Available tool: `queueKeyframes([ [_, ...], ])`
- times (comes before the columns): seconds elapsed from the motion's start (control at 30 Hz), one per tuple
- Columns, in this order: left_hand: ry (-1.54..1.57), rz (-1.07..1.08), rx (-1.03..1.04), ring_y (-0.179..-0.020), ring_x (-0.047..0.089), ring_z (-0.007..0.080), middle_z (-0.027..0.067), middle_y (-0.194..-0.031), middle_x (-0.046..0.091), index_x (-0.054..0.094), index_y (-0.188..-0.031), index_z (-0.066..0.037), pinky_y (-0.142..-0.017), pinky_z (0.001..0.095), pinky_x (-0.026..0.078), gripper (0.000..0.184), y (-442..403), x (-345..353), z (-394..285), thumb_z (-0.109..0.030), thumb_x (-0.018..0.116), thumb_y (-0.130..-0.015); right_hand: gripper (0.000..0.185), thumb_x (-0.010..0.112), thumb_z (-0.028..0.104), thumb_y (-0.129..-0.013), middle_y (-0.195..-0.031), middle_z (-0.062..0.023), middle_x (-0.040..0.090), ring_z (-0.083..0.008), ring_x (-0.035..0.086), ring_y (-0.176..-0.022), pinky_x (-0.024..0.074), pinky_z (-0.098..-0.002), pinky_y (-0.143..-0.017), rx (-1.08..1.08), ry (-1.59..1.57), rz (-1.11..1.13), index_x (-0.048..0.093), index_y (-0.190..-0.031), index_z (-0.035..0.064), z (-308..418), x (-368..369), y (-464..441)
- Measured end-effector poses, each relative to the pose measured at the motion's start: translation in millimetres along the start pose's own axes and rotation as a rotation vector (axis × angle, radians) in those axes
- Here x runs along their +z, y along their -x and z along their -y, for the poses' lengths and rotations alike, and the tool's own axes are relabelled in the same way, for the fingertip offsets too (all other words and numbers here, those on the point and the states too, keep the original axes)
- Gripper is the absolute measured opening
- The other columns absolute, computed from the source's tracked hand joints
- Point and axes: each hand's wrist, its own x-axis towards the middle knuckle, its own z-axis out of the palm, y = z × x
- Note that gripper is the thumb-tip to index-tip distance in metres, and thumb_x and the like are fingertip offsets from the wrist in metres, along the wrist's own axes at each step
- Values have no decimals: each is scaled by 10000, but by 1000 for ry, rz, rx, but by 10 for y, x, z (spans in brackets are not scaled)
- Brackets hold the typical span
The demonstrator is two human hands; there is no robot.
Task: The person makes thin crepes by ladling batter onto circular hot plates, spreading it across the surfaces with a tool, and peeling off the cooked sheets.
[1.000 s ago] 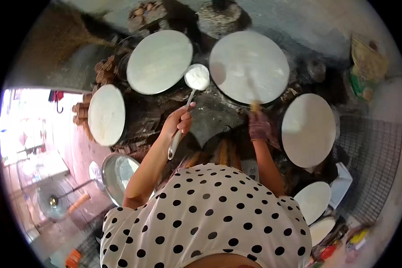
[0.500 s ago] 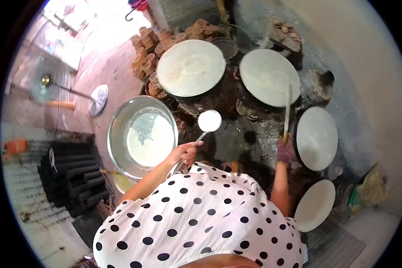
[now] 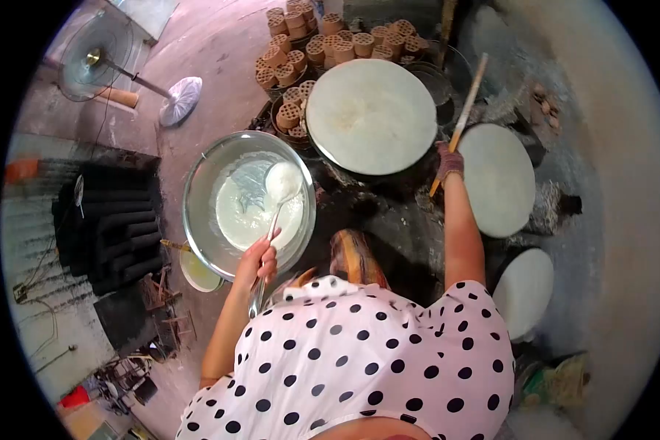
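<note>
My left hand point(image 3: 257, 262) is wrapped round the handle of a metal ladle point(image 3: 283, 182). The ladle's bowl carries white batter and is over the wide metal basin point(image 3: 192, 192), which has more white batter point(image 3: 233, 213) in it; whether the ladle touches the batter I cannot tell. In a dark reddish glove, my right hand point(image 3: 450, 163) grips a flat wooden stick point(image 3: 472, 95), which points up and away. That hand is between a large round pale-topped pan point(image 3: 372, 117) and a second one point(image 3: 495, 180). A third point(image 3: 525, 292) lies nearer on the right.
Brown perforated briquettes point(image 3: 342, 48) are heaped behind the large pan. Stacked black cylinders point(image 3: 121, 227) stand at left, with a standing fan point(image 3: 93, 59) farther back. Beside the basin is a smaller container of yellowish liquid point(image 3: 202, 273). A wall point(image 3: 601, 147) bounds the right side.
My view has shifted. My left hand has brought the ladle leftward over the basin. My right hand has lifted the stick off the right-hand pan and moved it toward the large pan.
</note>
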Motion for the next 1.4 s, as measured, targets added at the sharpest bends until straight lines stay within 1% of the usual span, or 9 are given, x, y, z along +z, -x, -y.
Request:
queueKeyframes([
  [0.1,17,-107,-3,-376,330,24,-64,-607,353,415,-1343,-45,-329,193,358,382,37,-52,-24,-200,389,-994,756,555,682,-752,-1044,-200,649,-359,622,-1001,501,-438,-766,58,-69,26,597,-1152,42,226,105,-718],
  [0.43,223,-195,-19,-376,316,16,-65,-618,362,397,-1373,-67,-319,189,338,396,29,19,-57,-179,379,-993,574,544,505,-815,-1015,-224,639,-396,611,-939,473,-449,-813,-83,249,69,603,-1152,44,1156,122,-422],
  [0.57,275,-194,-14,-383,319,18,-62,-624,367,389,-1374,-63,-324,187,335,399,17,-52,29,-174,385,-990,526,568,418,-843,-1003,-236,640,-377,620,-930,477,-447,-788,-115,99,-43,581,-1114,-32,-402,499,-1012],
  [0.63,292,-168,-8,-386,323,20,-61,-627,370,388,-1371,-60,-327,186,335,398,-29,-103,76,-170,387,-989,513,567,427,-876,-992,-233,644,-348,630,-912,487,-432,-795,10,13,-167,590,-1069,-49,204,484,711],
  [0.8,440,-73,-2,-398,332,11,-59,-629,368,381,-1351,-39,-344,184,344,384,-157,-68,-26,-180,390,-994,549,538,489,-886,-953,-221,656,-359,631,-867,496,-419,-783,280,-166,-201,617,-1024,-36,-109,1185,2006],
  [0.97,375,4,175,-360,305,19,-53,-588,343,346,-1372,-13,-322,191,337,419,97,103,-232,-199,388,-999,261,598,329,-895,-622,-11,519,-132,461,-432,333,-280,-340,63,-656,-204,542,-812,88,265,390,1583],
  [1.03,31,-93,250,-350,306,31,-47,-576,341,343,-1383,-11,-317,192,332,434,156,197,-274,-199,396,-996,235,593,302,-898,-591,-4,502,-104,461,-470,347,-258,-402,35,-480,-134,598,-904,68,312,124,1051],
  [1.1,-262,-255,267,-355,316,38,-46,-576,347,360,-1376,-5,-320,191,331,430,92,281,-254,-194,400,-992,452,527,393,-885,-1079,-177,654,-340,625,-980,463,-420,-844,-71,-209,-161,613,-1146,35,332,105,478],
  [1.4,2,-204,274,-349,291,29,-55,-559,325,351,-1388,-13,-306,190,293,430,153,551,-386,-209,382,-1006,460,539,486,-851,-1111,-177,638,-379,601,-1037,488,-472,-862,-226,462,-89,655,-1110,123,1528,166,-632],
])
